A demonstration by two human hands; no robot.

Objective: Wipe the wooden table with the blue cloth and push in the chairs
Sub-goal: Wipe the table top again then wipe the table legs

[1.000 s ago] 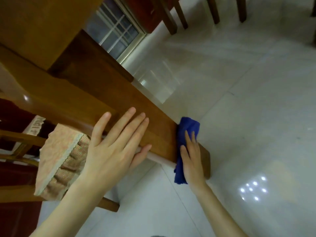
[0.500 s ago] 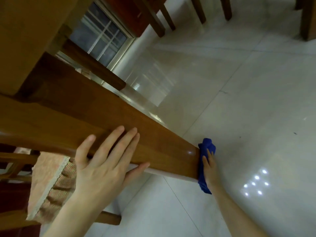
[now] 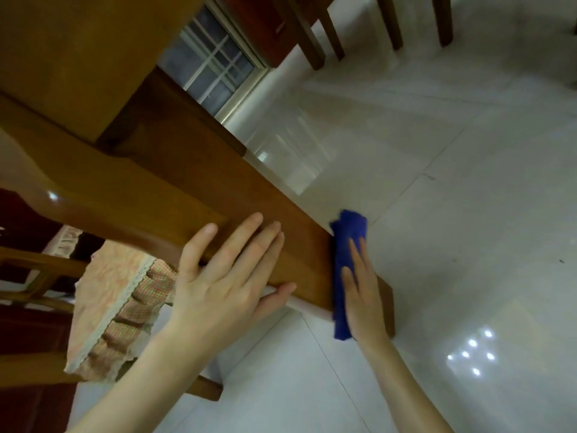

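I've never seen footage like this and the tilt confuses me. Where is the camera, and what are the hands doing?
No machine: these are a person's bare hands, filmed by one camera worn on the head, looking down, hence the tilt. The left hand rests flat on a wooden beam, seemingly a low part of the table. The right hand presses the blue cloth against the beam's end with straight fingers. A cushioned chair stands at left on the glossy tiled floor.
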